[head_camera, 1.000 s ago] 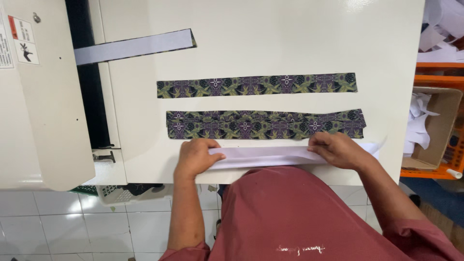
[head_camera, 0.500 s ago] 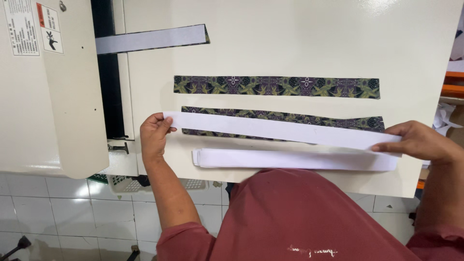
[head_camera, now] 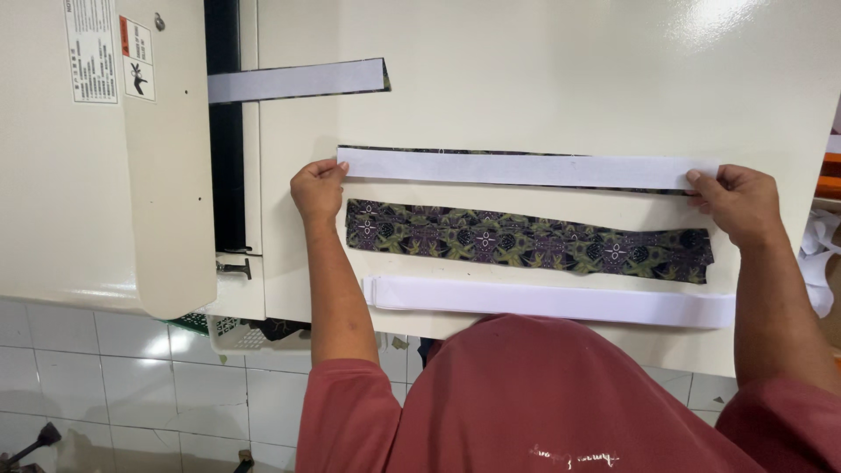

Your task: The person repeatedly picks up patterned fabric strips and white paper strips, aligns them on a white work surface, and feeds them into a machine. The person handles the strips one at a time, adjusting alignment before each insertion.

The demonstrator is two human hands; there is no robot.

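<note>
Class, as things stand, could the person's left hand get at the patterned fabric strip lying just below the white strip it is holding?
Probably yes. The left hand sits beside the patterned fabric strip, whose left end lies uncovered, though it first must release the white strip.

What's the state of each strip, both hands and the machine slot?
Upper white strip: held flat over a patterned strip, both ends pinched.
Left hand: gripping its left end.
Right hand: gripping its right end.
Middle patterned strip: flat, uncovered.
White strip stack: at table edge.
Slot strip: partly inside machine.

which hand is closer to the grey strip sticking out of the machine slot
Left. The left hand sits just below and slightly left of the grey strip's free end; the right hand is far across the table.
</note>
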